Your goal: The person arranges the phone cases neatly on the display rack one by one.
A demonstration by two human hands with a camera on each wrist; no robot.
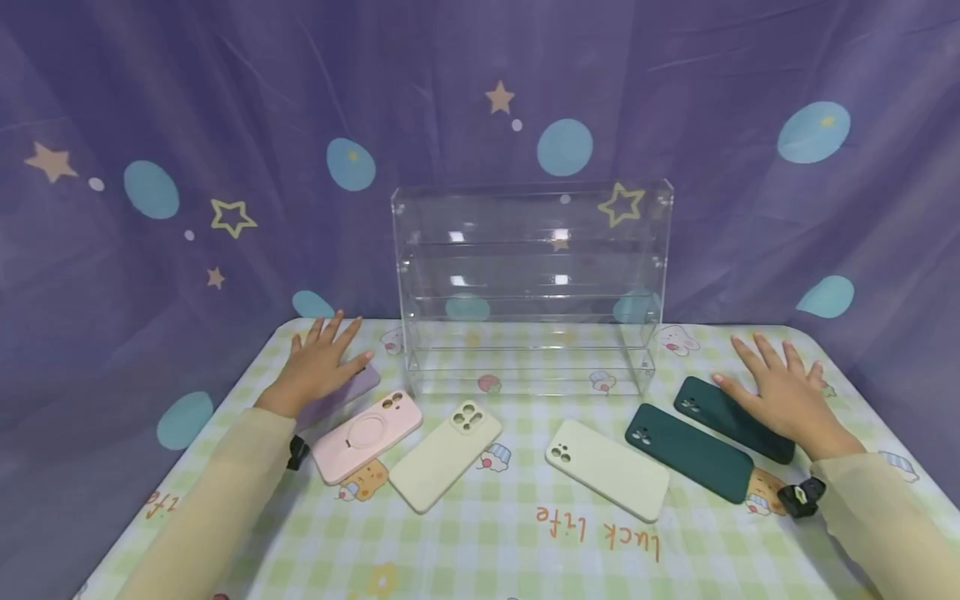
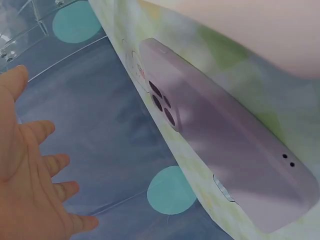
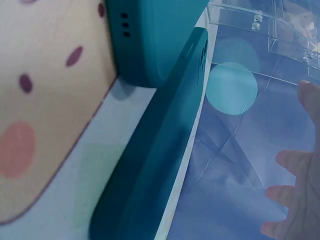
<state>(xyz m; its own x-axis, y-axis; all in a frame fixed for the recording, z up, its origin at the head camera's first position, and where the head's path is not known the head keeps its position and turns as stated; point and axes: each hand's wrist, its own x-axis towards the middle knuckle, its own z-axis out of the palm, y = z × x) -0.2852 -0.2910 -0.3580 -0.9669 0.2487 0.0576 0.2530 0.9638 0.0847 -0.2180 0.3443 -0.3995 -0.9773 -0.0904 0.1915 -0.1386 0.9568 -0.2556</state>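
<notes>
My left hand (image 1: 315, 367) is held with fingers spread above a lilac phone case (image 2: 220, 140), and a gap shows between them in the left wrist view. Beside it lie a pink phone case (image 1: 341, 454) with a ring on its back and a cream phone case (image 1: 435, 462). On the other side my right hand (image 1: 791, 400), fingers also spread, hovers over a dark green phone case (image 1: 738, 425). A second green phone case (image 1: 693, 454) and a pale cream phone case (image 1: 611, 475) lie to its left. Neither hand holds anything.
A clear acrylic display rack (image 1: 528, 333) with several tiers stands at the back middle of the table. The green checked tablecloth (image 1: 465, 558) carries printed cartoons and lettering. Behind hangs a purple curtain (image 1: 450, 83) with stars and blue shapes.
</notes>
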